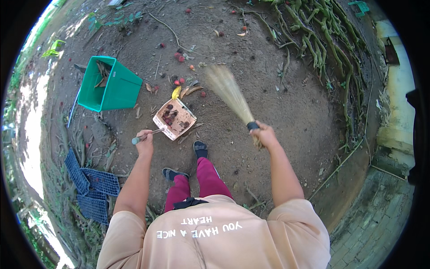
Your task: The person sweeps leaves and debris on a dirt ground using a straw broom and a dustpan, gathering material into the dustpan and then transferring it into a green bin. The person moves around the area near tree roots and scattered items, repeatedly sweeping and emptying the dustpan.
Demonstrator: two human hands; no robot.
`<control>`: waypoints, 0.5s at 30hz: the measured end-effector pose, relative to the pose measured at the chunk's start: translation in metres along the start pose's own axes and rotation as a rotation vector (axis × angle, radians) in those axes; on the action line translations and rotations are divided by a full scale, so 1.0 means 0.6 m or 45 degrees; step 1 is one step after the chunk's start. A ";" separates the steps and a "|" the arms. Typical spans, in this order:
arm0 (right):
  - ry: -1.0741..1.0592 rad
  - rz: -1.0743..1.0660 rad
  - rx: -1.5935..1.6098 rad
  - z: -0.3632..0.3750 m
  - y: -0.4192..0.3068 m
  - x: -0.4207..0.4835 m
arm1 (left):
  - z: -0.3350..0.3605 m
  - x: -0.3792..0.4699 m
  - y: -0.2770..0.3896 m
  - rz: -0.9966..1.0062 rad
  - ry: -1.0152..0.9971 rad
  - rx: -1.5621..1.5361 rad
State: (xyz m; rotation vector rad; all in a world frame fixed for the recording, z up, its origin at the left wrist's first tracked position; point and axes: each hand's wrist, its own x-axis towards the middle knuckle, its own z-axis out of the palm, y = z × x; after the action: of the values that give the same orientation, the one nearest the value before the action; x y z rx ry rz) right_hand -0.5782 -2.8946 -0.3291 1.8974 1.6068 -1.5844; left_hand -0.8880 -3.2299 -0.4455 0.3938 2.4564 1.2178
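Note:
My left hand [145,143] grips the handle of a dustpan [179,116], whose pan lies on the bare soil in front of my feet. Dark and red fruits and dirt sit in the pan, and its rim bears handwriting. A yellow leaf [176,92], brown leaves and several red fruits [181,80] lie just beyond its far edge. My right hand [264,134] is closed round the bound grip of a soft grass broom [231,94]. The broom's bristles, blurred, point away from me, right of the fruits and apart from the dustpan.
A green plastic bin [124,84] holding dry leaves lies tipped at the left. Black seedling trays [100,181] lie at the lower left. Thick tree roots [322,33] spread at the upper right. A paved strip [373,215] and a low wall [394,101] stand at the right.

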 end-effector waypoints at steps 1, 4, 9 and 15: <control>0.186 -0.109 -0.150 0.009 -0.010 0.029 | -0.001 -0.001 -0.002 -0.023 -0.014 0.026; 0.302 0.015 -0.272 0.027 -0.034 0.114 | 0.003 -0.010 -0.011 0.027 0.017 -0.026; 0.134 0.031 -0.609 0.156 -0.042 0.177 | 0.004 -0.021 -0.018 0.073 0.089 -0.086; -0.157 -0.229 -0.799 0.267 0.024 -0.003 | 0.008 -0.017 -0.016 -0.045 0.083 -0.144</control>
State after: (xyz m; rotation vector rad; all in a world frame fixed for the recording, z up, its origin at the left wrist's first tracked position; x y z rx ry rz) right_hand -0.6594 -3.0142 -0.3997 1.3327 1.9586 -1.0377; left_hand -0.8776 -3.2364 -0.4541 0.2828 2.4234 1.3675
